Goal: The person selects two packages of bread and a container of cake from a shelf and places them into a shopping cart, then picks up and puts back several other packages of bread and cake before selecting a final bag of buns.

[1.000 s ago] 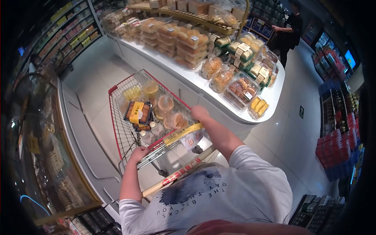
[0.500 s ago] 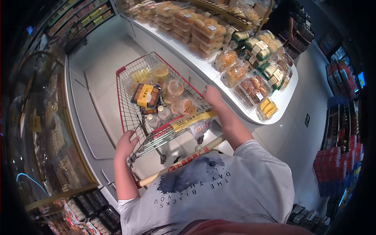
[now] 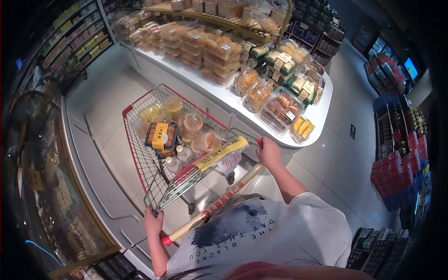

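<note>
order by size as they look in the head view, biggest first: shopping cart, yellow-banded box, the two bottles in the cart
1. Shopping cart
2. Yellow-banded box
3. Near bottle and far bottle: too alike to rank

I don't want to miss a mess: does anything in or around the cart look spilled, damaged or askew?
Nothing clearly stands out. I see no spill on the visible floor or obvious damage. In the shopping cart, the yellow-labelled pack seems slightly offset on another pack, a minor untidiness.
</note>
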Demonstrator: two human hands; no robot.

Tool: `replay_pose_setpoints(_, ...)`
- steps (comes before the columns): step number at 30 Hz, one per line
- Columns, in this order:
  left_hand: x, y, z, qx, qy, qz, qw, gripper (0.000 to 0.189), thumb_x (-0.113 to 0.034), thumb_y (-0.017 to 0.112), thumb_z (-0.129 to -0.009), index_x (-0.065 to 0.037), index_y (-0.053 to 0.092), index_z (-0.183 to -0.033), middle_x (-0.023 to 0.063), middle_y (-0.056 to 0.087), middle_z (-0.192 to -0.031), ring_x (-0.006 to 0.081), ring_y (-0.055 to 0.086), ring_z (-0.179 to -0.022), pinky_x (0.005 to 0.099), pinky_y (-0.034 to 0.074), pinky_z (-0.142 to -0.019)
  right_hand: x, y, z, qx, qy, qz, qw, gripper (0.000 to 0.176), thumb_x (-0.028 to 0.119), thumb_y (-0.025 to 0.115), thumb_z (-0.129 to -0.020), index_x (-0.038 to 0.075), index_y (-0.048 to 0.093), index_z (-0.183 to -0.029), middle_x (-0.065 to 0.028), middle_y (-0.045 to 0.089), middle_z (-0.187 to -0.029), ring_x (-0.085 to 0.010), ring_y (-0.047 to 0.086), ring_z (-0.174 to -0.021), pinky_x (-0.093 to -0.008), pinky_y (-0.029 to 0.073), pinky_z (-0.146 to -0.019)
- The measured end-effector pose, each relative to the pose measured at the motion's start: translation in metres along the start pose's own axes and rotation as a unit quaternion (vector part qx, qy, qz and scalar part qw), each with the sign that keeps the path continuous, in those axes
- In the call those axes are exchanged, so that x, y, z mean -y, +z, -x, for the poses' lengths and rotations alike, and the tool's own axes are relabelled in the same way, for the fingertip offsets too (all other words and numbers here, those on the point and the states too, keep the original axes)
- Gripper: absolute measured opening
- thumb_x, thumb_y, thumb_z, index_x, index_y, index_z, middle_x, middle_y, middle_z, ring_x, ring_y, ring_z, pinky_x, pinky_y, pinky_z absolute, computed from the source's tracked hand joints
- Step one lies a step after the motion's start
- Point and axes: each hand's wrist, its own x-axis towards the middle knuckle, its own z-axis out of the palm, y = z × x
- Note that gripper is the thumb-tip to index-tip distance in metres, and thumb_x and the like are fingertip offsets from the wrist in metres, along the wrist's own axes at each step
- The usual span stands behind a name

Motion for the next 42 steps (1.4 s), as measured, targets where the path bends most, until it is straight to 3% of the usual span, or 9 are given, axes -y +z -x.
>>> replay_pose_setpoints(15,-0.049,0.036,0.011,-0.050,-0.020,0.032,0.998,0.045,-0.025,0.060,-0.070,0.002,0.057,-0.105,0.0220,0.062,-0.093,0.0314,0.060,-0.089,0.0355,0.046,-0.079,-0.037,-0.003,-0.061,-0.065,-0.073,-0.024,0.995,0.018,0.020,0.059,-0.069,0.003,0.058,-0.075,-0.0158,0.060,-0.078,-0.0318,0.058,-0.076,-0.0419,0.045,-0.069)
replay_pose_setpoints(19,-0.073,0.045,0.016,-0.033,-0.032,0.034,0.998,0.044,-0.027,0.059,-0.070,0.000,0.058,-0.105,0.0216,0.058,-0.099,0.0330,0.058,-0.091,0.0375,0.046,-0.081,-0.051,-0.001,-0.076,-0.145,-0.045,0.002,0.988,0.025,0.020,0.060,-0.071,0.002,0.056,-0.088,-0.0138,0.058,-0.093,-0.0307,0.053,-0.091,-0.0426,0.039,-0.081)
replay_pose_setpoints(22,-0.089,0.054,0.020,-0.025,-0.031,0.030,0.999,0.044,-0.029,0.058,-0.071,-0.002,0.058,-0.105,0.0213,0.056,-0.101,0.0345,0.056,-0.092,0.0388,0.045,-0.081,-0.040,-0.019,-0.048,-0.270,-0.131,-0.012,0.954,0.026,0.018,0.062,-0.070,0.002,0.057,-0.090,-0.0122,0.056,-0.089,-0.0305,0.052,-0.087,-0.0427,0.036,-0.084)
replay_pose_setpoints(26,-0.112,0.062,0.023,-0.012,-0.037,0.057,0.998,0.047,-0.032,0.057,-0.071,-0.001,0.056,-0.107,0.0216,0.053,-0.104,0.0357,0.056,-0.092,0.0389,0.045,-0.082,-0.001,-0.031,0.016,-0.093,-0.169,-0.252,0.948,0.025,0.016,0.062,-0.070,0.002,0.057,-0.091,-0.0143,0.056,-0.090,-0.0333,0.049,-0.096,-0.0427,0.036,-0.084)
replay_pose_setpoints(29,-0.113,0.074,0.021,0.015,-0.003,0.095,0.995,0.055,-0.033,0.057,-0.072,-0.001,0.050,-0.116,0.0233,0.049,-0.110,0.0348,0.053,-0.099,0.0368,0.042,-0.087,0.026,-0.014,0.051,0.054,-0.160,-0.280,0.945,0.020,0.016,0.059,-0.072,0.002,0.059,-0.086,-0.0141,0.056,-0.090,-0.0349,0.048,-0.097,-0.0463,0.035,-0.089)
replay_pose_setpoints(32,-0.087,0.082,0.022,0.037,0.105,0.225,0.968,0.065,-0.036,0.054,-0.079,0.000,0.034,-0.130,0.0269,0.043,-0.121,0.0328,0.050,-0.107,0.0346,0.039,-0.091,0.043,0.008,0.069,-0.061,-0.296,-0.035,0.953,0.017,0.016,0.055,-0.073,0.002,0.061,-0.081,-0.0133,0.057,-0.088,-0.0368,0.048,-0.098,-0.0514,0.029,-0.096)
replay_pose_setpoints(33,-0.075,0.074,0.026,0.045,0.106,0.231,0.966,0.065,-0.036,0.054,-0.080,0.000,0.033,-0.130,0.0270,0.043,-0.122,0.0328,0.050,-0.107,0.0349,0.039,-0.091,0.042,0.026,0.069,-0.126,-0.278,-0.063,0.950,0.017,0.016,0.053,-0.073,0.002,0.061,-0.077,-0.0129,0.058,-0.083,-0.0385,0.048,-0.102,-0.0549,0.023,-0.100)
replay_pose_setpoints(38,0.050,0.039,0.020,0.122,0.058,0.223,0.965,0.064,-0.040,0.052,-0.082,0.002,0.036,-0.128,0.0271,0.044,-0.122,0.0331,0.051,-0.106,0.0365,0.040,-0.090,0.059,0.021,0.070,-0.053,-0.223,-0.038,0.973,0.016,0.015,0.053,-0.072,0.001,0.062,-0.074,-0.0127,0.060,-0.086,-0.0374,0.046,-0.107,-0.0519,0.023,-0.101)
replay_pose_setpoints(42,0.190,0.013,0.010,0.212,-0.038,0.071,0.974,0.061,-0.043,0.055,-0.078,0.002,0.048,-0.119,0.0247,0.054,-0.112,0.0340,0.053,-0.104,0.0364,0.041,-0.089,0.068,0.016,0.069,0.000,-0.142,0.012,0.990,0.021,0.016,0.058,-0.070,0.000,0.062,-0.083,-0.0146,0.059,-0.099,-0.0358,0.045,-0.111,-0.0465,0.025,-0.102)
